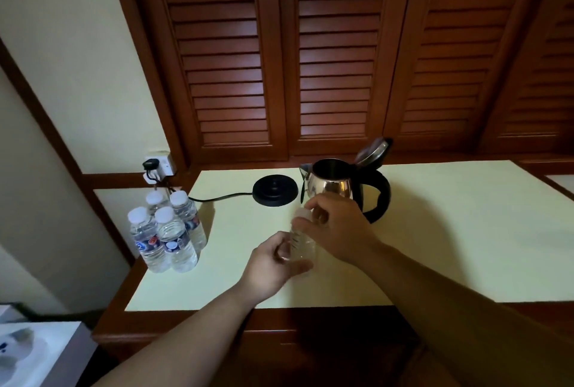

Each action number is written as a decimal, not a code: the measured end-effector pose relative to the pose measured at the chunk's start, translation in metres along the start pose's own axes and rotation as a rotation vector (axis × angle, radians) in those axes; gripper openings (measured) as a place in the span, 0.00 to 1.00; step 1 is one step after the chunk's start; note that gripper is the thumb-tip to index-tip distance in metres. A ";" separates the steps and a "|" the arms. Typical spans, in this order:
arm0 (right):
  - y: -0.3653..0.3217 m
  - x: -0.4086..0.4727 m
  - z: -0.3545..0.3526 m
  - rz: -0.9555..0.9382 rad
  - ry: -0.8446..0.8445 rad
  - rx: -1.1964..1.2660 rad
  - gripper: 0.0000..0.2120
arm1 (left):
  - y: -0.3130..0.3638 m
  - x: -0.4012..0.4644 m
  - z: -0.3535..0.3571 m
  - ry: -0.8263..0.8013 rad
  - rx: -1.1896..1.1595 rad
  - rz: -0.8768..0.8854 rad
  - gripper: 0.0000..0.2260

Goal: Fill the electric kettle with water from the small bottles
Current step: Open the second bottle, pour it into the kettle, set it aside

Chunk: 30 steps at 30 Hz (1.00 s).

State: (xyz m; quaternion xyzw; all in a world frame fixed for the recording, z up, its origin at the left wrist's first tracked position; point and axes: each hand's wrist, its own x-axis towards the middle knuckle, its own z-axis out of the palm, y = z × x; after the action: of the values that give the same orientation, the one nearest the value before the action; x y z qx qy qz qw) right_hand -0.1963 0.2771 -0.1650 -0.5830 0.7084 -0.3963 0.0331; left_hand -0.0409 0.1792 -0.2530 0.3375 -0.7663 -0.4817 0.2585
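A steel electric kettle (335, 184) with a black handle stands on the pale tabletop (450, 231), lid (372, 150) tipped open, off its black base (275, 191). In front of it my left hand (273, 265) grips the body of a small clear bottle (302, 243) held upright above the table. My right hand (338, 228) is closed over the bottle's white cap (302, 212). Several more small water bottles (167, 231), capped, stand grouped at the table's left edge.
The base's black cord (217, 197) runs left to a wall socket (160, 164). Dark wooden louvred shutters (326, 60) rise behind the table. A white object (28, 352) sits low at the left. A wooden ledge runs along the table's front edge.
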 end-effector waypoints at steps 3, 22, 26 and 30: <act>-0.012 0.008 -0.003 0.039 -0.001 -0.043 0.22 | -0.001 0.001 -0.002 -0.013 0.064 0.033 0.19; -0.031 0.039 -0.043 -0.058 -0.553 -0.205 0.14 | -0.008 0.001 -0.010 -0.111 0.053 0.034 0.20; -0.034 0.042 -0.044 -0.055 -0.568 -0.224 0.16 | -0.006 0.000 -0.012 -0.119 0.050 0.026 0.20; -0.035 0.043 -0.035 -0.015 -0.456 -0.300 0.19 | -0.005 -0.002 -0.011 -0.116 0.047 0.034 0.21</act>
State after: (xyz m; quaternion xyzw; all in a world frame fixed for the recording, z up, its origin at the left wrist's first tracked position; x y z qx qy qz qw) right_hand -0.1994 0.2586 -0.1021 -0.6608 0.7291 -0.1458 0.1022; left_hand -0.0303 0.1727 -0.2528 0.3021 -0.7966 -0.4780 0.2139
